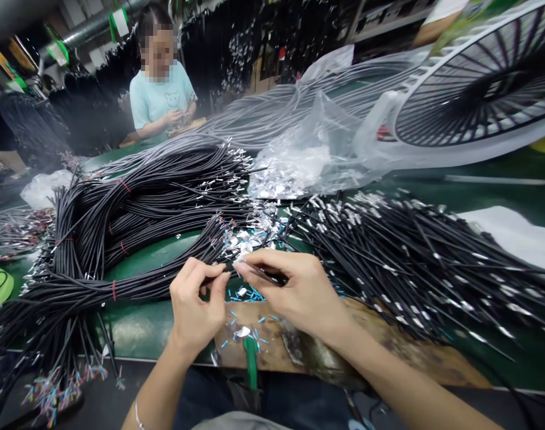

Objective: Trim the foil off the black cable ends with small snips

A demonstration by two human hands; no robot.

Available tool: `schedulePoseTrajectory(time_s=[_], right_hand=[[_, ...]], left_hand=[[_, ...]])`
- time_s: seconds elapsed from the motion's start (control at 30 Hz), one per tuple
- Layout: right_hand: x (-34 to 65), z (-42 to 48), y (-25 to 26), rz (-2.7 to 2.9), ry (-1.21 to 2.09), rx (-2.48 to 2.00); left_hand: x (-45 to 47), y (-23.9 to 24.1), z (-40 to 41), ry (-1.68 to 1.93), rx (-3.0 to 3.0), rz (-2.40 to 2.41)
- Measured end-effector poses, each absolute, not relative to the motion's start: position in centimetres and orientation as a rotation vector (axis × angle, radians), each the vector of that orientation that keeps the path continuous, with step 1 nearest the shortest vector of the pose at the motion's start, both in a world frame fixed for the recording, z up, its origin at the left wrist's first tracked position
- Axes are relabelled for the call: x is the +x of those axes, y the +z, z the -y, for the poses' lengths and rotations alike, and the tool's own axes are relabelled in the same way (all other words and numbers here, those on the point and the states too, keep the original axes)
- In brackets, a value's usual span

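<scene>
My left hand (196,304) pinches a short visible bit of black cable (228,266) between thumb and fingertips. My right hand (299,289) meets it almost tip to tip, its thumb and forefinger closed on the cable's silvery foil end (237,263). Something dark lies under the right fingers; I cannot make out what it is. Below both hands, foil scraps and blue clippings (249,292) are scattered over the green table and a worn wooden board (272,316). Directly behind the fingertips lies a heap of foil scraps (245,242).
Bundles of black cable (133,185) tied with red bands lie left. Loose foil-tipped black cables (388,257) spread right. A clear plastic bag (317,149), grey cables (263,116) and a white fan (478,89) stand beyond. A person (162,95) works across the table.
</scene>
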State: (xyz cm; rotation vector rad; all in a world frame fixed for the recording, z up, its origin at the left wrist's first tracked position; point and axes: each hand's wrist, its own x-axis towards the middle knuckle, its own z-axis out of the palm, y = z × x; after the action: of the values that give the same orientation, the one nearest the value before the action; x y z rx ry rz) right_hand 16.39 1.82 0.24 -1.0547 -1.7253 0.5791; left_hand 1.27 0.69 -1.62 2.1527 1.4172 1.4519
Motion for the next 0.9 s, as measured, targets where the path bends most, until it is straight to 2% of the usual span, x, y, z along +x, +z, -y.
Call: schedulePoseTrajectory(time_s=[0.27,0.5,0.9], right_hand=[[16.39,-1.28,-0.11,1.835,0.490,-0.975],[16.43,-1.18,0.49,1.581,0.436,-1.036],[16.43,-1.15,0.13,1.738,0.287,-0.894]], left_hand=[[2.02,-2.03,-0.29,1.568,2.266,-1.443],[1.98,-2.04,-0.50,1.523,2.155,-1.413],[1.90,-2.11,-0.21,1.397,2.181,-1.458]])
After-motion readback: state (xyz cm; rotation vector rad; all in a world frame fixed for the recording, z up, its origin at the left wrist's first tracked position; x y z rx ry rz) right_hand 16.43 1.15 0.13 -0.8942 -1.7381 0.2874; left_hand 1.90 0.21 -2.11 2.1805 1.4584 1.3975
